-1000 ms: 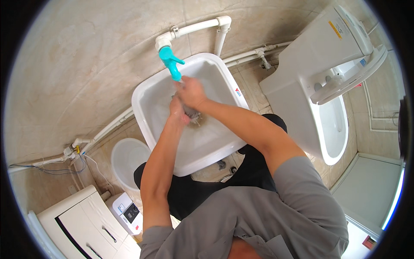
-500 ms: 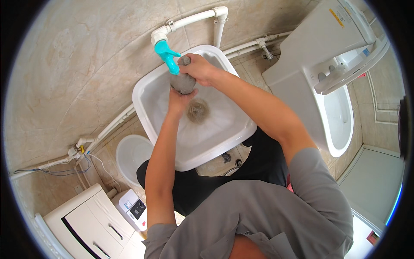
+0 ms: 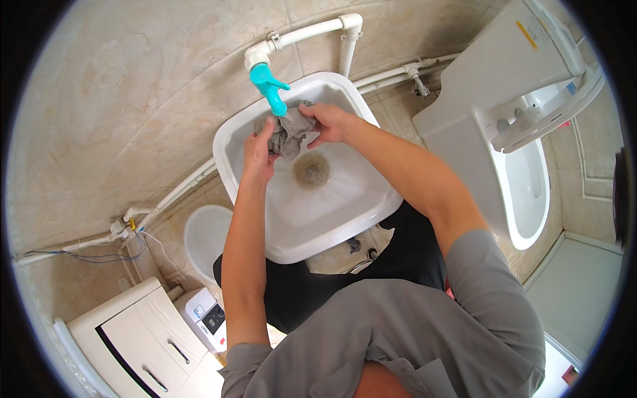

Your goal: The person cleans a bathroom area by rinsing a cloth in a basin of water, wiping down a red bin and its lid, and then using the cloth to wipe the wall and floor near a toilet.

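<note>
A crumpled grey cloth (image 3: 288,135) hangs stretched between my two hands, directly under the spout of the turquoise tap (image 3: 271,89). My left hand (image 3: 259,150) grips its left side, the thumb lying on top. On the other side, my right hand (image 3: 328,123) pinches the cloth's right edge between thumb and fingers. Both hands are over the far part of a white sink basin (image 3: 332,219). Just below the cloth, a round brownish drain area (image 3: 312,170) shows in the basin's bottom. Whether water is running is hard to make out.
White pipes (image 3: 305,33) run along the tiled wall behind the basin. A white bucket (image 3: 207,232) stands at its left, near a cream cabinet (image 3: 146,338) and a small white appliance (image 3: 203,317). To the right is a white toilet (image 3: 468,132) with its lid raised.
The cloth was bunched into a ball; now it is loosened and spread between my hands. My right hand has moved right and down, my left hand slightly left, away from each other.
</note>
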Demonstrator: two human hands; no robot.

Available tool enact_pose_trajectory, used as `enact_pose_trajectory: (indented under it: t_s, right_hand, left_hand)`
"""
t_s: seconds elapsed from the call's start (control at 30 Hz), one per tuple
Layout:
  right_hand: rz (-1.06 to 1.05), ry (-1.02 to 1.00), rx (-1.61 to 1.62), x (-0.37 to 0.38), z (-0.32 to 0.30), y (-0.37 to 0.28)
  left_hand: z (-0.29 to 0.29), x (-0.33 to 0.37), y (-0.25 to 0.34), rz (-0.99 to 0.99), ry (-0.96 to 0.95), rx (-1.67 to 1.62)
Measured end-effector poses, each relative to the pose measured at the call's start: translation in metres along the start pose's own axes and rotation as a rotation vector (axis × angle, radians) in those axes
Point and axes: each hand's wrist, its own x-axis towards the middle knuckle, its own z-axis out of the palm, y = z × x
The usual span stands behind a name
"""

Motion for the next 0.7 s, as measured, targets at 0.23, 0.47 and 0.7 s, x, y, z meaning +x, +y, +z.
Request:
enact_pose_trajectory:
  t_s: [0.23, 0.47, 0.7]
  right_hand:
    - [0.109, -0.23, 0.218, 0.007, 0.024, 0.026]
    - [-0.457, 0.294, -0.18, 0.019, 0.011, 0.013]
    - [-0.76, 0.397, -0.925, -0.032, 0.063, 0.029]
  left_hand:
    - [-0.016, 0.004, -0.003, 0.048, -0.145, 0.005]
    - [-0.034, 0.017, 0.005, 0.289, 0.247, 0.645]
    - [0.013, 0.004, -0.022, -0.396, -0.035, -0.572]
